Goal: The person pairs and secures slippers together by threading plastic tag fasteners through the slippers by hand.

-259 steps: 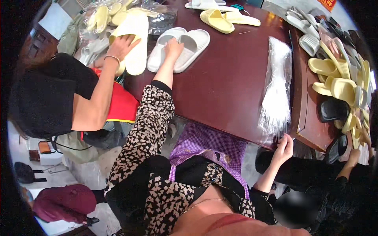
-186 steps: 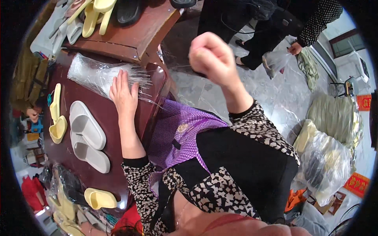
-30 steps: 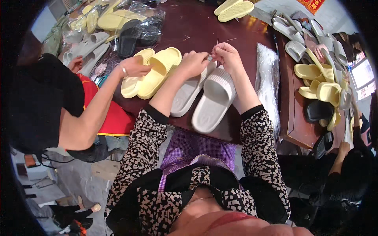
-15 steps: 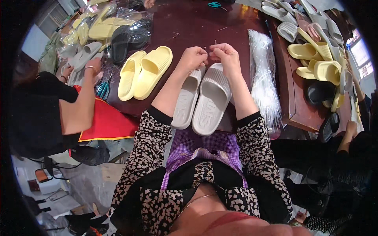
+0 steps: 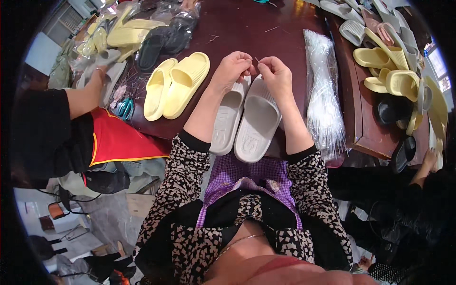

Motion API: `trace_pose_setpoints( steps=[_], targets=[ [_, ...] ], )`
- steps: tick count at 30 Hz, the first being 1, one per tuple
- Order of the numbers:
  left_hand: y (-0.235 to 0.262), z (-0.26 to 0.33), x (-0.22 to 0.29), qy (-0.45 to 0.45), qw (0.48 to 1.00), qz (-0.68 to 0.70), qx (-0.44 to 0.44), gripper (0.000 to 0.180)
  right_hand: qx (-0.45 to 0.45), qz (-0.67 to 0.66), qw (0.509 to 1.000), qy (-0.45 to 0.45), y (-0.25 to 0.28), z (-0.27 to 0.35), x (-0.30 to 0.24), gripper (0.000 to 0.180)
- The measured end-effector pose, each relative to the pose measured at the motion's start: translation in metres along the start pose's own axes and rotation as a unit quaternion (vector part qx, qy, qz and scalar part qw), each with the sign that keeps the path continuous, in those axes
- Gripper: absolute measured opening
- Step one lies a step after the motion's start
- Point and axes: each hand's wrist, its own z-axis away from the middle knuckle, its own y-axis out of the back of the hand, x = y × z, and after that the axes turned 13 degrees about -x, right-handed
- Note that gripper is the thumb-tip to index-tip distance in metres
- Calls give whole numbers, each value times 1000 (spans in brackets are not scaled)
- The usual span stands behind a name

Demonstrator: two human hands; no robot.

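A pair of grey slide slippers (image 5: 256, 126) lies in front of me at the table's near edge, heels toward me. Over their far ends, my left hand (image 5: 233, 70) is closed in a pinch, the fingertips meeting near those of my right hand. My right hand (image 5: 275, 76) also pinches with thumb and forefinger. Between the fingertips shows a bit of a thin plastic strand (image 5: 257, 60); most of it is hidden by the fingers. Just left of my left forearm rests a pair of yellow slide slippers (image 5: 183, 88).
A bundle of clear plastic strands (image 5: 324, 104) lies right of my right arm. Slippers are heaped on the right-hand table (image 5: 368, 135) and, some bagged, at the back left (image 5: 137, 33). Teal-handled scissors (image 5: 125, 109) lie at left. Co-workers' arms (image 5: 85, 102) reach in from both sides.
My hands have drawn closer together over the slippers, fingertips nearly meeting. The co-worker at left has moved their arm over the grey slippers there. The view has shifted slightly.
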Motion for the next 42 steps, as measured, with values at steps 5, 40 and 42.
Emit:
trace_pose_setpoints(
  steps=[5,40,42],
  targets=[
    [3,0,-1,13,1000,0,-3,8,21,72,997,9,4,2,0,10],
    [10,3,-10,34,996,27,-77,4,11,209,973,100,-7,5,-1,6],
    [7,2,-10,22,997,29,-72,5,19,182,980,79,-6,7,-2,5]
  ],
)
